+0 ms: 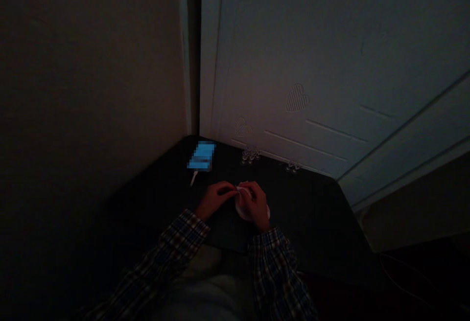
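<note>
In the dim head view, my left hand (217, 196) reaches in from the left, its thumb and fingertips pinched together. My right hand (259, 203) meets it from the right with curled fingers. A small pale bit (239, 189) shows where the fingertips meet; its kind is too dark to tell. Beneath and around my right hand is a pale, pinkish round thing (242, 212), partly hidden by that hand. I cannot tell whether the right hand grips it or only rests over it.
The dark tabletop (304, 213) stands against a white panel (330, 42) with heart patterns. A phone with a lit screen (201, 155) and white cable (194, 178) lies at back left. Small shiny pieces lie in a larger group (250, 155) and a smaller one (293, 166) along the back.
</note>
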A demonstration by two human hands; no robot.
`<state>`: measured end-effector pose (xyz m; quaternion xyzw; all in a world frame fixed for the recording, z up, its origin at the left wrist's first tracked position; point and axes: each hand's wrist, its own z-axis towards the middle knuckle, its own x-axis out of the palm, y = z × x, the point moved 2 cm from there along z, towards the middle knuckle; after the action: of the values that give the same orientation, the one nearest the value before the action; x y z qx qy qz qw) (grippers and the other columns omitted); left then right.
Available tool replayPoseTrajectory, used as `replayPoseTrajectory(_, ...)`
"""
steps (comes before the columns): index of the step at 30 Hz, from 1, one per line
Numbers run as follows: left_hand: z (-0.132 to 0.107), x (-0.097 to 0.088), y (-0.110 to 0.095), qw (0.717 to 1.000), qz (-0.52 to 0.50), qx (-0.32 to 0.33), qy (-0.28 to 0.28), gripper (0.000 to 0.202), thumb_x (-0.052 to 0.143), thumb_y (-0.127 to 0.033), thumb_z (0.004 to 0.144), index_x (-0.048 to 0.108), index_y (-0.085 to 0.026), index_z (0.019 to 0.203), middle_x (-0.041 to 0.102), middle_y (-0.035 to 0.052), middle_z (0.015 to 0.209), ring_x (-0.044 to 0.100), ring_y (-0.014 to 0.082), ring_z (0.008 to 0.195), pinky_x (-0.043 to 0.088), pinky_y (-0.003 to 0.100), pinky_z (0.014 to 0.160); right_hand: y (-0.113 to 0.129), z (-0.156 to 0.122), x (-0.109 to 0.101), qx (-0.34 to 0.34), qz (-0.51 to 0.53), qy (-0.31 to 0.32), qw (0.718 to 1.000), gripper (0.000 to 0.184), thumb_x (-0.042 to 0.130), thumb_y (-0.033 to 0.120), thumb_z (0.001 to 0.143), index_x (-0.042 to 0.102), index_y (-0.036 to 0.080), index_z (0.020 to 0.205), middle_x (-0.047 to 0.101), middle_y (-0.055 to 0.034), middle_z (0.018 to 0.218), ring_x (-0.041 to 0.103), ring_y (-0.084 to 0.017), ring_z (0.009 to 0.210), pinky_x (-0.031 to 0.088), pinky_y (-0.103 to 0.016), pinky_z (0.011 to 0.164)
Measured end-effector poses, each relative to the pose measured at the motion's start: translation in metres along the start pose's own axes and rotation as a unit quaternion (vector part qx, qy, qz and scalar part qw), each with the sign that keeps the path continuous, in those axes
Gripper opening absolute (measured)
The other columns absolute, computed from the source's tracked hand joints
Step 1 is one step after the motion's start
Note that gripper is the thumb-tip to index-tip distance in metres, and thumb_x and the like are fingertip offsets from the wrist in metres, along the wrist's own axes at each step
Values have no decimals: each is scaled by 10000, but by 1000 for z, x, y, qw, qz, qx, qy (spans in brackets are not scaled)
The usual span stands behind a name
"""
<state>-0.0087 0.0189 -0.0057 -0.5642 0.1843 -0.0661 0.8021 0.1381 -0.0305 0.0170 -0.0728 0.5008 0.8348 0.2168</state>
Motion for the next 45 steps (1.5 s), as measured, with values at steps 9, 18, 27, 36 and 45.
replayPoseTrajectory(9,1,-2,-5,998,53,25,13,194,561,-319,793,690,-180,835,679,43,879,608,181,844,461,290,784,0,-1,-1,7,8,2,1000,136,521,279,828,621,213,891,625,-28,886,570,-162,857,431,-279,789)
replayPoseTrajectory(18,0,0,0,1000,0,-1,18,199,602,-332,752,677,-173,847,671,52,890,605,195,868,477,299,772,-1,0,0,10,6,1,1000,138,518,260,821,624,211,895,630,-29,905,572,-161,872,424,-285,814)
replayPoseTrajectory(27,0,-1,0,1000,-5,-6,-9,190,654,-318,698,665,-173,820,676,47,857,611,199,843,479,318,770,1,0,0,8,2,1,1000,137,520,266,820,627,211,885,634,-30,899,575,-164,877,429,-285,810)
replayPoseTrajectory(36,1,-1,0,1000,7,-7,-23,202,670,-301,676,631,-171,826,660,31,831,609,184,804,484,316,741,3,0,0,2,8,16,1000,137,523,263,824,640,209,871,633,-31,886,576,-163,877,425,-286,821)
replayPoseTrajectory(45,0,-1,-2,997,-64,-27,-15,329,661,-294,695,553,-186,987,655,22,843,622,179,811,490,326,755,1,0,-1,9,1,-4,1000,150,513,274,828,630,214,900,634,-34,915,575,-165,890,427,-288,819)
